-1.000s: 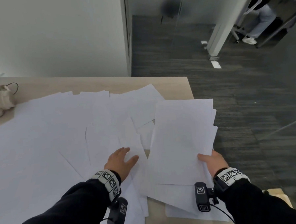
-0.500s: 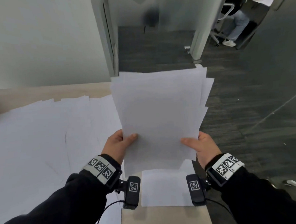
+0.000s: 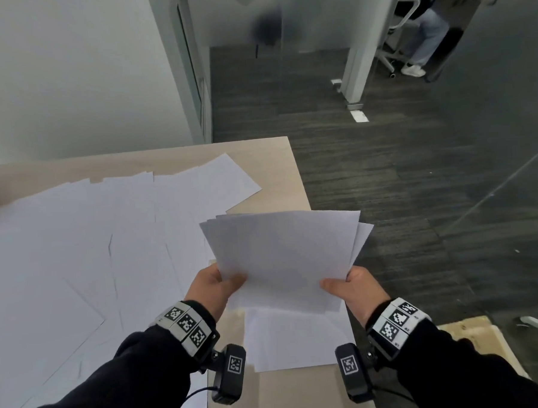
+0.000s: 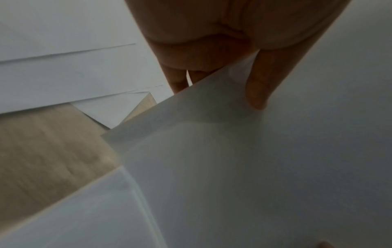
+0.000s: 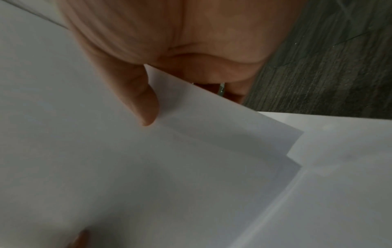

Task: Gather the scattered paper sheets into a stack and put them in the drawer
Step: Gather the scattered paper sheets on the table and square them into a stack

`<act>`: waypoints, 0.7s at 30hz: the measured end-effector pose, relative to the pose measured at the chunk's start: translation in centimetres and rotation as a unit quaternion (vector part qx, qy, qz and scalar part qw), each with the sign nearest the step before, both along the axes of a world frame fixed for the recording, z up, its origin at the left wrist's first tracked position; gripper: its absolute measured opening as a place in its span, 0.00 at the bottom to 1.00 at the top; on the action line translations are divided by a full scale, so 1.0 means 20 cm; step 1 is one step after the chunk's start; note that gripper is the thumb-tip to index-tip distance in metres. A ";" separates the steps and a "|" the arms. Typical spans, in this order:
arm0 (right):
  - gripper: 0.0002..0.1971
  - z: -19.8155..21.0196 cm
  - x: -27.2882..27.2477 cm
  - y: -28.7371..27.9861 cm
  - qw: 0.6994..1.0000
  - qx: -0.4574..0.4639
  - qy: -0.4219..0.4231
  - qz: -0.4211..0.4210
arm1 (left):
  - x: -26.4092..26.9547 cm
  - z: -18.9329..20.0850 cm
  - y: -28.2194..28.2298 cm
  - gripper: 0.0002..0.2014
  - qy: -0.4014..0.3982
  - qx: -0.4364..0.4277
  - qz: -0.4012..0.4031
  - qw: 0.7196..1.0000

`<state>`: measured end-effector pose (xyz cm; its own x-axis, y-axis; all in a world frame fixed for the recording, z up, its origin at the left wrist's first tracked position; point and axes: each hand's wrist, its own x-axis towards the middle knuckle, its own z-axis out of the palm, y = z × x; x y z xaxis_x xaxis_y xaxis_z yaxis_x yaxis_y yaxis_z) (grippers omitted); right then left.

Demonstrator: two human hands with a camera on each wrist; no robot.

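White paper sheets (image 3: 283,259) are held as a loose, uneven stack above the right edge of the worktop (image 3: 268,154), with the left hand (image 3: 211,288) pinching the near left corner and the right hand (image 3: 354,288) pinching the near right corner, each thumb on top and the fingers under the paper. Many more sheets (image 3: 92,244) lie spread and overlapping on the light wood worktop to the left, and one single sheet (image 3: 296,342) lies flat just under the held stack, between the two wrists.

Pale wall (image 3: 67,74), dark carpet (image 3: 400,181), light wooden desk (image 3: 278,159)
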<state>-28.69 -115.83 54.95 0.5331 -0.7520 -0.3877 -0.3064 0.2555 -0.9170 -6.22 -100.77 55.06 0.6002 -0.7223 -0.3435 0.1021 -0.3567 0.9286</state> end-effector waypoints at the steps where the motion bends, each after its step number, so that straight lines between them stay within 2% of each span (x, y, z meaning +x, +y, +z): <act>1: 0.09 0.00 0.00 0.00 1.000 0.001 -0.005 -0.001 | 0.00 0.01 0.00 0.09 -0.002 -0.007 0.009 1.000; 4: 0.11 0.00 -0.02 0.01 1.000 -0.002 -0.010 0.009 | -0.03 0.01 0.00 0.12 0.009 -0.023 0.000 1.000; 7: 0.10 -0.01 -0.01 0.02 1.000 -0.011 0.018 0.019 | -0.07 -0.02 -0.01 0.14 -0.014 0.008 -0.046 0.999; 9: 0.10 -0.01 0.00 0.02 0.999 0.008 0.010 -0.031 | -0.09 -0.03 -0.02 0.14 -0.037 0.024 -0.067 0.997; 12: 0.12 -0.01 -0.02 -0.01 0.995 0.026 -0.006 -0.097 | -0.11 -0.02 -0.06 0.13 -0.029 0.056 -0.084 0.994; 14: 0.14 -0.07 -0.05 -0.02 0.996 0.008 0.029 -0.080 | -0.12 -0.05 -0.08 0.12 -0.041 0.103 -0.102 0.989; 18: 0.12 -0.24 -0.12 -0.05 0.987 0.002 0.156 -0.028 | -0.15 -0.17 -0.10 0.13 -0.056 0.207 -0.142 0.966; 21: 0.12 -0.32 -0.13 -0.06 0.980 0.002 0.199 -0.025 | -0.17 -0.22 -0.13 0.14 -0.061 0.252 -0.143 0.955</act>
